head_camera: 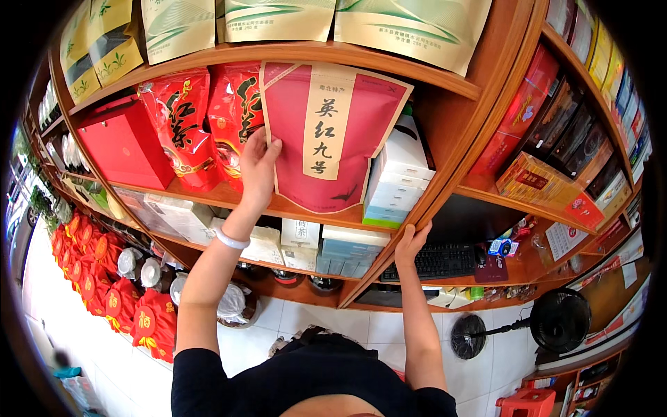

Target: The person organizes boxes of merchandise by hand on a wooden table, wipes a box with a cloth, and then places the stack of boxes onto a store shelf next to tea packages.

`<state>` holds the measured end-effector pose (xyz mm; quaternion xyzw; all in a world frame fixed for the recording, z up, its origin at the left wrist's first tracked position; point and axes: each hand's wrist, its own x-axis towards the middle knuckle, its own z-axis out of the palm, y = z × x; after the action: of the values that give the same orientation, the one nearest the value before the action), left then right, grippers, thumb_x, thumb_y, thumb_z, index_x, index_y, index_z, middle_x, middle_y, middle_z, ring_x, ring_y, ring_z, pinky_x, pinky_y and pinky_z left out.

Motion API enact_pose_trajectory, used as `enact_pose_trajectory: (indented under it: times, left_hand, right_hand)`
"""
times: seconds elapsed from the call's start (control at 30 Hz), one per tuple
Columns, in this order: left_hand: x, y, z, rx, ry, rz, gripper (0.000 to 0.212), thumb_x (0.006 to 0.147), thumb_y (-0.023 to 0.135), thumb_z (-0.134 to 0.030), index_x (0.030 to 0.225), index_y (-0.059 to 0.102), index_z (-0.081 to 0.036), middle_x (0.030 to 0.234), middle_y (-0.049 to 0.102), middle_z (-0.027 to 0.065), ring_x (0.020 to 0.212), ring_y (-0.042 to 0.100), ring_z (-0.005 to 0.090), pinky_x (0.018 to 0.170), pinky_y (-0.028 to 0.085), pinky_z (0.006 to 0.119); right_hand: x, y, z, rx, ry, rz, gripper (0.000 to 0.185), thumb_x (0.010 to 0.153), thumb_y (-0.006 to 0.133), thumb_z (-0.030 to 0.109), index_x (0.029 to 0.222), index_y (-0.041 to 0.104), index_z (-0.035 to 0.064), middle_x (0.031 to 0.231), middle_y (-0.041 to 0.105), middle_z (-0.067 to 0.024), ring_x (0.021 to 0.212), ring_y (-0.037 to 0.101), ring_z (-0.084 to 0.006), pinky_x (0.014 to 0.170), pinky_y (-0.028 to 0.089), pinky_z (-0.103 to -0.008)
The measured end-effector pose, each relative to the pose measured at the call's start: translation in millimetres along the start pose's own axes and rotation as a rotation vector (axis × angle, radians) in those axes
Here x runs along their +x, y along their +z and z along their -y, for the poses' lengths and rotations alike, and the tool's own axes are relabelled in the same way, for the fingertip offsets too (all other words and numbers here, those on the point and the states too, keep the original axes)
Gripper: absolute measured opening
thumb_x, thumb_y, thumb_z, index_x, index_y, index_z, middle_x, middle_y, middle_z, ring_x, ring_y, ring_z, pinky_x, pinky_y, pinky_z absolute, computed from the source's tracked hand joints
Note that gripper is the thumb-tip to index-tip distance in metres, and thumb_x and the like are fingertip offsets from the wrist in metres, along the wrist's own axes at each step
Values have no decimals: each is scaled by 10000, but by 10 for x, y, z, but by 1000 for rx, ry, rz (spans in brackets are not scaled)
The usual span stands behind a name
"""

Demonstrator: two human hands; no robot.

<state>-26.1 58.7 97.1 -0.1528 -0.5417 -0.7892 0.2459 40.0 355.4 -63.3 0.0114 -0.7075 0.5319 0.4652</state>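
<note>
A large crimson and tan tea pouch (359, 130) with black characters stands upright at the front of the middle shelf. My left hand (259, 169) holds its left edge, thumb on the front; the other fingers are partly hidden. Just left of that hand are shiny red tea pouches (180, 130). White and pale blue boxes (398, 169) are stacked right of the crimson pouch, partly behind it. Lower and to the right, my right hand (410, 245) grips the wooden shelf upright (443, 203) with its fingers over the edge.
Tan pouches (406, 36) line the shelf above; boxes (299, 234) fill the one below. A keyboard (443, 260) lies in the right bay. On the tiled floor are red cloth-wrapped jars (153, 323), a black fan (560, 319) and a red stool (529, 404).
</note>
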Motion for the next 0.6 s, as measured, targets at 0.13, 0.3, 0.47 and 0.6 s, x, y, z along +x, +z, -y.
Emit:
enact_pose_trajectory:
  times: [0.13,0.3,0.47,0.6]
  left_hand:
    - [-241,-127,142,349,302,-2,444,783,597,-26,1185,417,31,1172,470,143,1078,458,223,933,356,313]
    - [-524,-191,251,698,437,108,475,719,655,-46,1144,447,-11,1247,356,161,1158,374,308,964,322,360]
    - [-580,-380,508,802,464,135,524,700,666,-48,1170,437,-13,1288,337,191,1196,342,343,983,307,388]
    - [-624,-444,553,839,521,155,554,691,673,-80,1186,436,-7,1294,341,208,1184,352,364,975,303,405]
  right_hand:
    - [-12,-8,61,-9,93,6,507,887,447,206,1287,256,-40,1130,431,-142,983,437,-226,877,351,-335]
    - [-8,-8,86,4,93,-5,510,882,434,206,1290,254,-42,1107,460,-154,940,457,-231,853,366,-335]
    - [-28,14,46,-42,55,-35,524,886,420,240,1290,257,-51,1158,443,-192,988,455,-258,860,363,-334]
    - [-42,-20,84,-79,104,-68,531,890,400,242,1301,245,-58,1196,423,-217,1026,447,-271,885,349,-343]
